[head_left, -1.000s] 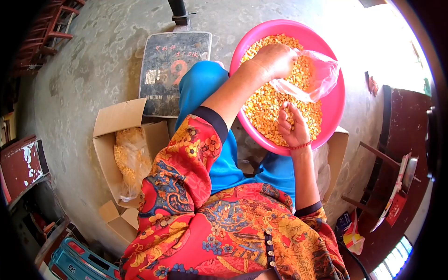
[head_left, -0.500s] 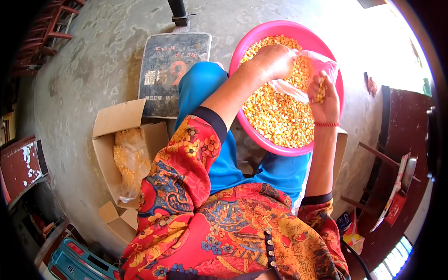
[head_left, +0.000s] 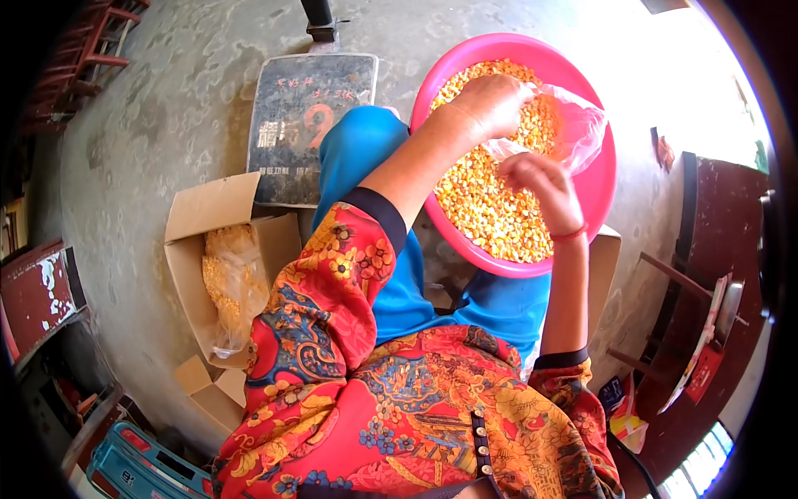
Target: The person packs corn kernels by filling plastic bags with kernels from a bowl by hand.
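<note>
A pink basin (head_left: 597,218) full of yellow-orange corn kernels (head_left: 482,208) rests by my knees. My left hand (head_left: 492,106) is closed on the edge of a clear plastic bag (head_left: 580,131), which lies over the far right part of the basin. Below the bag's mouth, my right hand (head_left: 542,187), with a red bracelet at the wrist, hovers over the kernels with curled fingers pointing left. Motion blurs those fingers, and whether kernels are in them is not visible.
A platform scale (head_left: 287,125) stands on the floor ahead, left of the basin. Closer on my left, an open cardboard box (head_left: 187,291) contains a bag of corn (head_left: 233,274). Another carton (head_left: 604,270) shows beside my right forearm. Dark red furniture (head_left: 719,216) is at far right.
My right hand, which held kernels at the basin's right side, has moved left and down and turned over above the corn. My left hand stays on the bag, and the bag's right part has shifted slightly.
</note>
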A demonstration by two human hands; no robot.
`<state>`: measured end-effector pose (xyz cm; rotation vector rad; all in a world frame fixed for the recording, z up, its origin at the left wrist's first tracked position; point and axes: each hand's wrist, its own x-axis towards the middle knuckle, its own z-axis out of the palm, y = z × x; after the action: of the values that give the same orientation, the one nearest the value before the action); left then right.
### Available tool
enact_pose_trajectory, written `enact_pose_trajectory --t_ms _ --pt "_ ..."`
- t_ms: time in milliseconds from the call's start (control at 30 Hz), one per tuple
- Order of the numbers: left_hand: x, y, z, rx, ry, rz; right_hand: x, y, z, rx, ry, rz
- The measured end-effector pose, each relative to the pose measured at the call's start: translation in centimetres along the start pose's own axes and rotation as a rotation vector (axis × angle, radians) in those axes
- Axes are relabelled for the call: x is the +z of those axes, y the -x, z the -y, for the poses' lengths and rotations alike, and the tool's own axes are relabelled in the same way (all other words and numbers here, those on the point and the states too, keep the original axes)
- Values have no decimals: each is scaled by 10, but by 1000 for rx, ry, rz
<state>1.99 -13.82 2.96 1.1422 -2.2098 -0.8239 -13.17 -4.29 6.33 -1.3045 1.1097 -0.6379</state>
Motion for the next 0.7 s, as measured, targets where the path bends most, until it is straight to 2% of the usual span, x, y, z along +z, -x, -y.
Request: enact_pose_trajectory --t_ms 33,67,133,200,267,333,633,700 --pt "0 0 0 -11 -3 8 5 -2 -13 2 111 87" --pt "0 -1 -1 -10 -3 9 16 -6 -25 -92 267 80" --pt "1 0 -1 -26 7 -6 32 -10 -36 -329 616 -17" --pt "1 1 -1 -16 -3 -17 39 -11 -53 -393 846 -62" --pt "3 0 3 -7 -13 -28 43 -9 -54 -440 829 -101" --pt "4 1 5 36 2 -43 38 -5 -55 -327 787 20" --pt "5 0 4 -8 7 -56 23 19 -66 -173 712 -49" --pt "6 0 3 -11 -2 -45 22 20 -67 -21 408 -161"
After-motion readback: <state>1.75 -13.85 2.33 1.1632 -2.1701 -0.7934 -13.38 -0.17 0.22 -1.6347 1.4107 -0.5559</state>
